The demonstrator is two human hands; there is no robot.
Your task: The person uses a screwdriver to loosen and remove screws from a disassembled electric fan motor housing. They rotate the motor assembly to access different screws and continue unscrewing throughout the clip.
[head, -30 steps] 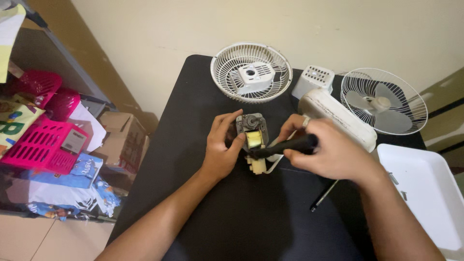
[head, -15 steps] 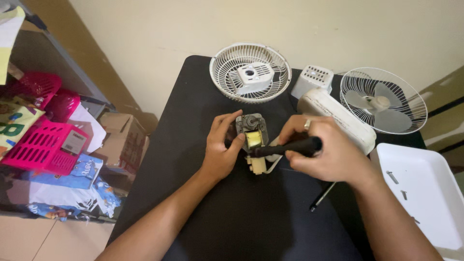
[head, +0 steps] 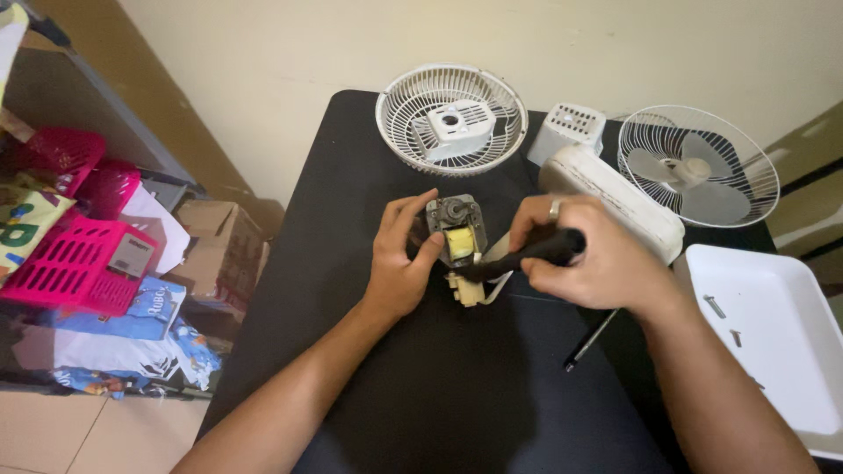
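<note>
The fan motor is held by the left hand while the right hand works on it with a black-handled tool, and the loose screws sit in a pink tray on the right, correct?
Not quite. The head view shows the screws in a white tray, not pink. The rest holds: the left hand holds the fan motor, and the right hand grips the black-handled tool.

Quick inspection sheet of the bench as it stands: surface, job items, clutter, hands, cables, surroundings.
Surface: black table.
Job's things: small fan motor upright on the table; black-handled tool laid against it.
Clutter: fan grille, fan with blades, white housing, white cap, white tray with screws, a loose dark tool.
Grippers: left hand holds the motor; right hand grips the tool.
Cables: pale leads at the motor's base.
Surroundings: pink baskets, cardboard box.
</note>
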